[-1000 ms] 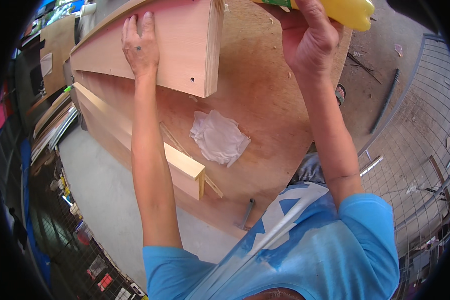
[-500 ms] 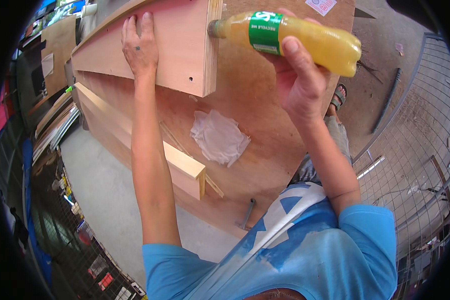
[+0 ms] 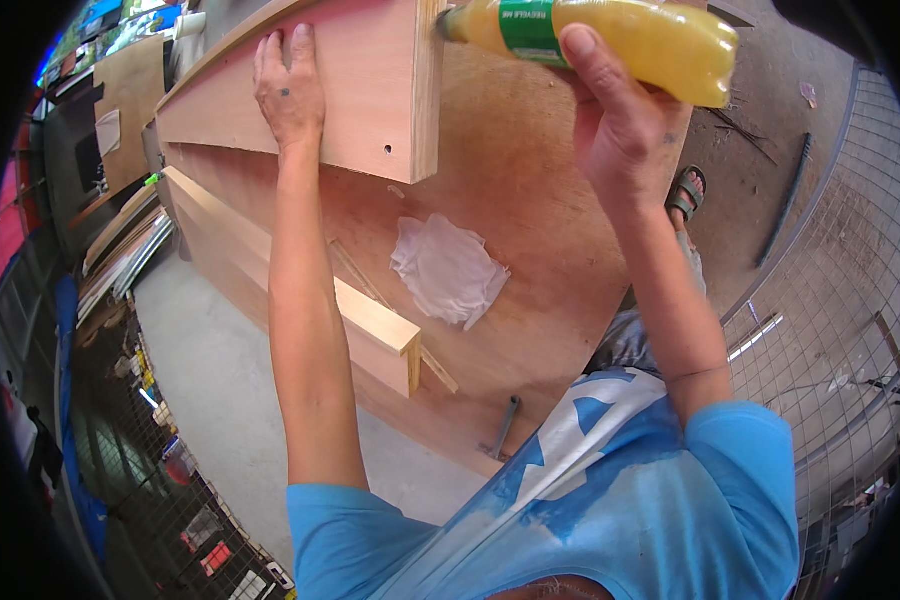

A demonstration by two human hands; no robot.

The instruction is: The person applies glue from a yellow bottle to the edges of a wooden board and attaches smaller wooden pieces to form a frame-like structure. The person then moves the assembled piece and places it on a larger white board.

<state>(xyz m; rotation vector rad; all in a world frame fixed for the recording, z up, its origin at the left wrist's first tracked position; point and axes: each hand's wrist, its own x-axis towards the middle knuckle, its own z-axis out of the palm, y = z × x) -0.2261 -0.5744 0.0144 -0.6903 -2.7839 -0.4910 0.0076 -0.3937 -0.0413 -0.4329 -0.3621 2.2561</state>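
Note:
In my right hand (image 3: 625, 125) is a clear plastic bottle (image 3: 660, 50) of yellow liquid with a green label, held on its side. Its dark cap end points left and meets, or nearly meets, the plywood end edge of a raised wooden panel (image 3: 370, 95). Flat on that panel's pale face lies my left hand (image 3: 292, 100), fingers stretched out and pointing away from me. A small dark hole shows near the panel's lower right corner. The far side of the bottle and some right-hand fingers are hidden.
Below the panel, a crumpled white cloth (image 3: 450, 270) lies on the brown plywood tabletop (image 3: 540, 330). A long wooden board (image 3: 380, 325) stands on edge beside a thin strip. Near my shirt rests a hammer-like tool (image 3: 503, 428). Wire mesh (image 3: 820, 300) rises at the right.
My right hand and the bottle have moved slightly up and to the right in the view. The whole scene has shifted a little; my left hand remains on the panel.

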